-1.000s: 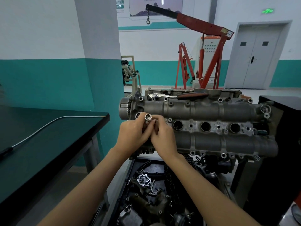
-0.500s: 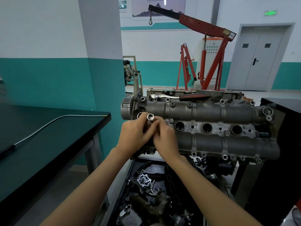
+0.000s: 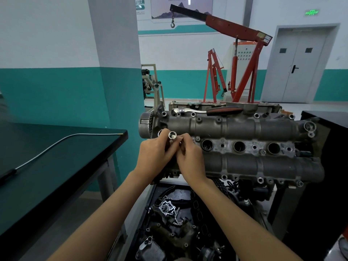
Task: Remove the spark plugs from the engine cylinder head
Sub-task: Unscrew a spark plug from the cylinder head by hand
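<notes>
Socket: spark plug socket (image 3: 172, 135) gripped in my left hand (image 3: 156, 155), open end toward me, long axis tilted up from the leftmost well.
Right hand (image 3: 190, 159): fingers pinching socket's lower part, touching left hand.
Head: cylinder head (image 3: 244, 129) just behind both hands; three open wells to my right.
Ratchet (image 3: 207, 110): resting on top, apart.
Plug: cannot tell if inside.

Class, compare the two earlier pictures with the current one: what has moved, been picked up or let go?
Nothing visibly changed. Both hands, left hand and right hand, stay together at the leftmost well of the cylinder head, gripping the socket. The ratchet still lies on top, untouched.
</notes>
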